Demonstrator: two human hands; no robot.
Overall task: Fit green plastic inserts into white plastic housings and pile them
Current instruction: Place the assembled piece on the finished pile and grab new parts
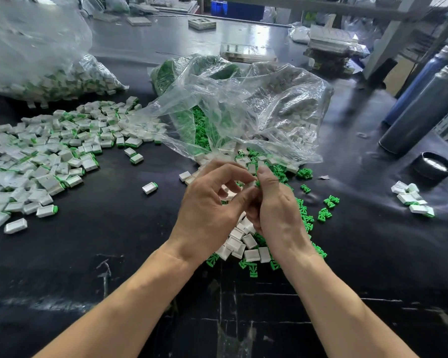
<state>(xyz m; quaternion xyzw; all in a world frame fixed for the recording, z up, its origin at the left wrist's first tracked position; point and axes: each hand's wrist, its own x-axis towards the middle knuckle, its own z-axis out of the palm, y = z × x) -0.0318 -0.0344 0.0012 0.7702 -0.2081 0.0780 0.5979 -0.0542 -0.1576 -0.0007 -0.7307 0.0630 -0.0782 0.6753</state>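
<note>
**Hands meet over the loose parts; finished pile waits at nine o'clock**

Black sheeting covers the counter (pixel 119 254), scuffed white near my edge, with a cluttered workshop behind it. From my seat, the hands are together at the centre of the view: left hand (pixel 207 202) and right hand (pixel 274 205) curl toward each other, fingertips meeting on a small piece. I catch only a speck of green there, so I judge an insert is being pressed home, but the housing itself is hidden by the fingers.

Directly beneath and just beyond the hands lie loose white housings (pixel 243 241) mixed with green inserts (pixel 326 202), spilling toward three o'clock from a clear plastic bag (pixel 243 104) at twelve. Both hands sit equally near this supply.

The coming move turns on the pile of finished pieces (pixel 44 156) at nine to ten o'clock, well apart from the hands; my left hand is the nearer one for dropping a piece there. A smaller cluster (pixel 411 200) sits at three o'clock. Two dark flasks (pixel 424 109) stand at two o'clock.

No brand, label or writing is readable anywhere.
</note>
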